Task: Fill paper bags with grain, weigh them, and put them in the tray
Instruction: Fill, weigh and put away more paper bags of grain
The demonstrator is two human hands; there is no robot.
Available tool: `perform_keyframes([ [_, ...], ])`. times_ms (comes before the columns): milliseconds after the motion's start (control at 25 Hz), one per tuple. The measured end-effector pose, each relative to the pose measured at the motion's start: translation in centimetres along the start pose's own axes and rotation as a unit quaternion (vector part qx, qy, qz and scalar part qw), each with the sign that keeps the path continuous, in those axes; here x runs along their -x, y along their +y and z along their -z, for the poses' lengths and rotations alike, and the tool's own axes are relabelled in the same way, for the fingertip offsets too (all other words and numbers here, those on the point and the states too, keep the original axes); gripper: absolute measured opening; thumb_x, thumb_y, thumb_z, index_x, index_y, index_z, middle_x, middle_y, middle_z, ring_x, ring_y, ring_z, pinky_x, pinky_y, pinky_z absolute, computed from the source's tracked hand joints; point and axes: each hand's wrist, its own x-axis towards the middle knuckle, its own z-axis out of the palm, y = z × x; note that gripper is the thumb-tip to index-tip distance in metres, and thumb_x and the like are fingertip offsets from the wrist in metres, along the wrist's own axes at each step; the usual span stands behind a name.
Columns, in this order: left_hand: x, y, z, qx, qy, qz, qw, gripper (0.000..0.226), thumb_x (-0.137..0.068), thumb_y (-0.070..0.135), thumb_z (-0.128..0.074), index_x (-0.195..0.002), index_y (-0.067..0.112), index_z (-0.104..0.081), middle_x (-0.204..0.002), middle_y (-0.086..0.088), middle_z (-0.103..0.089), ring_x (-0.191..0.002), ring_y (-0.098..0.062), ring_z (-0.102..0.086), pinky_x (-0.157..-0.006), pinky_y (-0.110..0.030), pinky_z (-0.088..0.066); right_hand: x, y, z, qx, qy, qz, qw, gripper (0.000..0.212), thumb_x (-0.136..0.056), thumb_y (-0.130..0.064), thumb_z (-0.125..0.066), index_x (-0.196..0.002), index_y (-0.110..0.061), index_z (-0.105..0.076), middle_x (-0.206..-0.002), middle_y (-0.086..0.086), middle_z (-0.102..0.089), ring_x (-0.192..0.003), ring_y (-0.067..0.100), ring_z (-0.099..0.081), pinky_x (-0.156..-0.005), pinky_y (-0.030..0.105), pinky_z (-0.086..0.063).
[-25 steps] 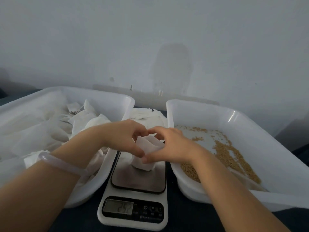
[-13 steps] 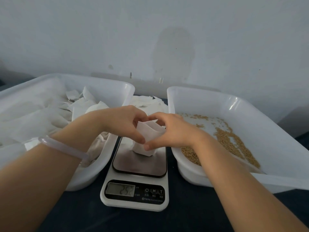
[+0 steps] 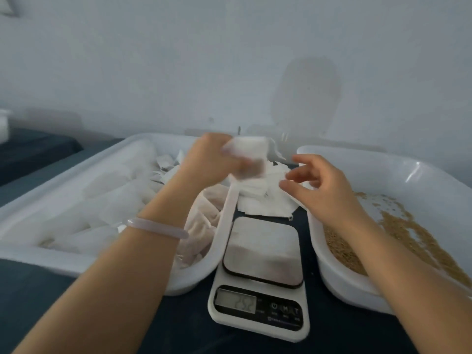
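My left hand (image 3: 209, 159) grips a small white paper bag (image 3: 249, 155), lifted above the inner rim of the left white tray (image 3: 63, 200), which holds several white paper bags. My right hand (image 3: 316, 185) hovers open to the right of the bag, fingers spread, holding nothing. The white kitchen scale (image 3: 258, 290) stands between the trays with a bare platform and a lit display. The right white tray (image 3: 383, 169) holds loose brown grain (image 3: 403, 233).
A stack of flat empty paper bags (image 3: 265, 200) lies on the dark table behind the scale. A pale wall stands close behind the trays. A bangle sits on my left wrist (image 3: 158, 227).
The bag was on the scale with both hands folding its top. Now my left hand has lifted it up and leftward off the scale, and my right hand has let go.
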Motion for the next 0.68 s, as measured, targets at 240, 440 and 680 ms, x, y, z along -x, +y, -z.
perform_keyframes([
  [240, -1.8, -3.4, 0.8, 0.072, 0.087, 0.154, 0.982, 0.021, -0.072, 0.02, -0.074, -0.064, 0.015, -0.055, -0.068, -0.006, -0.065, -0.067, -0.025, -0.065, -0.059, -0.03, -0.053, 0.0, 0.5, -0.2, 0.03, -0.02, -0.005, 0.999, 0.038, -0.082, -0.029, -0.068, -0.115, -0.036, -0.05, -0.085, -0.018, -0.067, -0.086, -0.011, -0.057, -0.08, 0.014, -0.039],
  [440, -1.6, -5.1, 0.7, -0.111, -0.106, 0.229, 0.961, 0.034, -0.075, 0.025, -0.074, -0.096, 0.001, -0.062, -0.09, -0.016, -0.069, -0.079, -0.027, -0.066, -0.068, -0.032, -0.053, 0.0, 1.0, -0.3, 0.048, -0.028, -0.016, 0.998, 0.039, -0.084, -0.028, -0.066, -0.119, -0.035, -0.051, -0.084, -0.019, -0.067, -0.086, -0.011, -0.057, -0.079, 0.013, -0.038],
  [680, -1.0, -4.5, 1.9, -0.201, -0.197, 0.248, 0.927, 0.044, -0.067, 0.025, -0.078, -0.101, 0.004, -0.06, -0.091, -0.013, -0.066, -0.077, -0.028, -0.066, -0.06, -0.028, -0.051, 0.1, 1.2, -0.4, 0.071, -0.055, -0.041, 0.995, 0.04, -0.085, -0.033, -0.063, -0.122, -0.036, -0.049, -0.087, -0.017, -0.065, -0.086, -0.01, -0.057, -0.075, 0.01, -0.037],
])
